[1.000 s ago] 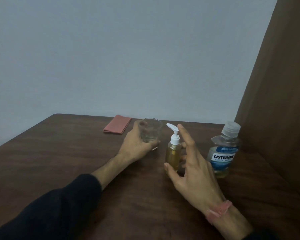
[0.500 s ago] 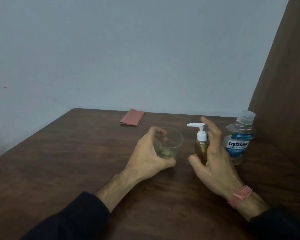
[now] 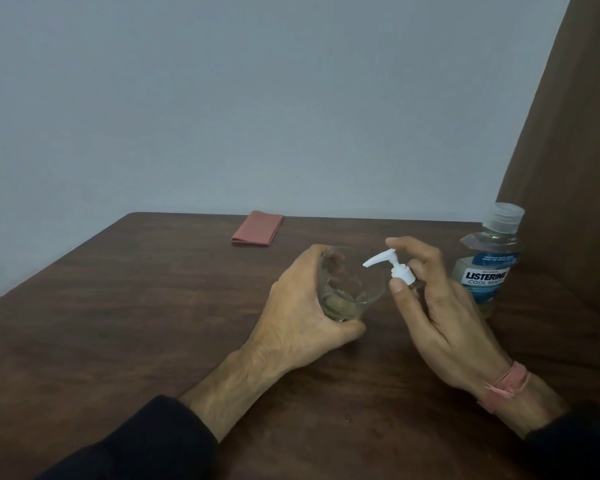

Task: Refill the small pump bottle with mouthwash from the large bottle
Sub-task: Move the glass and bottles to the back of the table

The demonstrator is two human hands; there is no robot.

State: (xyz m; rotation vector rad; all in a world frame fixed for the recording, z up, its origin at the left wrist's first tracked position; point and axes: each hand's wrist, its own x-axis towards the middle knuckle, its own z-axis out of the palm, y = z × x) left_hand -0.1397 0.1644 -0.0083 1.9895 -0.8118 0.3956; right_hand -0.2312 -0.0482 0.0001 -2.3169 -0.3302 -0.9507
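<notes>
My right hand (image 3: 440, 306) grips the small pump bottle (image 3: 400, 273), tilted to the left, with the forefinger on top of its white pump head and the thumb at its neck. Most of the bottle's body is hidden behind my fingers. The spout points over a clear glass (image 3: 352, 289) that my left hand (image 3: 302, 313) holds tilted just above the table. A little yellowish liquid lies in the glass. The large Listerine bottle (image 3: 487, 265) stands capped at the right, behind my right hand.
A folded red cloth (image 3: 257, 228) lies near the far edge of the dark wooden table (image 3: 136, 323). A brown panel (image 3: 575, 168) rises along the right side, close behind the large bottle. A pale wall stands behind the table.
My right hand has closed round the pump bottle, lifted and tilted it left, and put a forefinger on the pump head. My left hand has brought the glass closer, under the spout.
</notes>
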